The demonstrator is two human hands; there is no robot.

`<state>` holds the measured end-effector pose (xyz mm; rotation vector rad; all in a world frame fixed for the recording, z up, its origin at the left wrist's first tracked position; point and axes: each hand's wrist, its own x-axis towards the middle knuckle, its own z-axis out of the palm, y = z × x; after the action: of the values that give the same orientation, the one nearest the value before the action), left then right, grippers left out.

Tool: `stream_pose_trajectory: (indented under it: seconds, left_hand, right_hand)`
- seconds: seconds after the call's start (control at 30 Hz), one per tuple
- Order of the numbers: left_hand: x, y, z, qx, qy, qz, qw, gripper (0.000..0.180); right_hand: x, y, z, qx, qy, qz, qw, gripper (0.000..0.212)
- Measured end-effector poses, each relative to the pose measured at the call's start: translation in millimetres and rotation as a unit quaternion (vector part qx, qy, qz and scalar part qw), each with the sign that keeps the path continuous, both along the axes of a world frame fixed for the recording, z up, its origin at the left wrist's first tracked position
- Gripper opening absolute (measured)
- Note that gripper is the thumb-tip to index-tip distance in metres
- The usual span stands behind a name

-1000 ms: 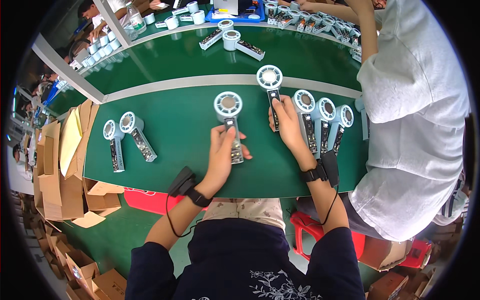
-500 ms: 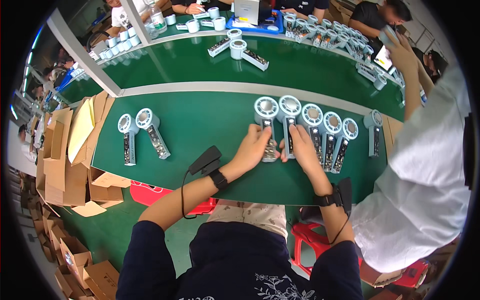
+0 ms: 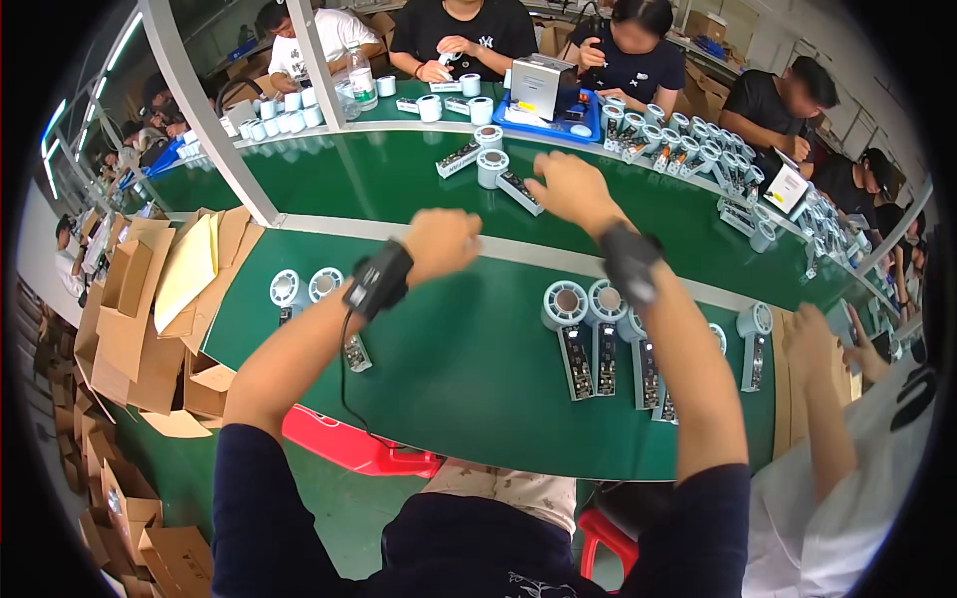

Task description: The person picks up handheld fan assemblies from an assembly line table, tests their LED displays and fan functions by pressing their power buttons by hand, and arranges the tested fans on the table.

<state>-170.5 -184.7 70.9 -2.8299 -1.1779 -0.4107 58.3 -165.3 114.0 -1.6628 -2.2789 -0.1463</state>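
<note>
Reaching over the far green surface, my right hand (image 3: 575, 189) has its fingers apart and holds nothing. Its fingertips are beside a light-blue unit (image 3: 516, 191) with a round head and a box-like handle showing electronics, much like a handheld fan body. I cannot tell if they touch. A second such unit (image 3: 461, 159) lies just behind it. My left hand (image 3: 442, 243) hovers above the pale divider rail, its fingers curled and blurred. Below my right forearm stand several like units (image 3: 576, 361) in a row, partly hidden by that arm. Two more (image 3: 326, 285) lie beneath my left forearm.
A pale rail (image 3: 339, 225) divides the near green table (image 3: 449, 369) from the far surface. Cardboard boxes (image 3: 130, 329) crowd the left. A blue tray (image 3: 588, 127) and many units (image 3: 688, 145) stand before seated people. A co-worker's arm (image 3: 822, 389) is at right.
Both my hands have let go of the units in the near row and moved up and forward, the right one over the far surface. The view has tilted up.
</note>
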Motion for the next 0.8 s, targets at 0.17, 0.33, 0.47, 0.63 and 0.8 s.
stream_pose_trajectory:
  seconds: [0.17,0.33,0.47,0.63,0.8]
  left_hand:
    - [-34,101,-5,-0.014,-0.009,0.123,0.992,0.024]
    - [-58,162,-45,0.064,-0.047,0.201,0.976,0.041]
    - [-15,197,-77,0.095,-0.103,0.238,0.961,0.051]
    - [-30,227,-97,0.056,-0.078,0.262,0.960,0.051]
    - [-33,222,-93,-0.054,-0.162,0.297,0.940,0.042]
  right_hand:
    - [-25,85,-73,-0.063,0.103,-0.177,0.977,0.054]
    - [-44,99,-87,-0.222,0.078,-0.054,0.970,0.062]
    - [-36,119,-108,-0.194,0.114,-0.025,0.974,0.042]
    - [-43,103,-76,-0.356,0.229,0.029,0.905,0.026]
    - [-44,68,-49,-0.441,0.328,0.015,0.835,0.022]
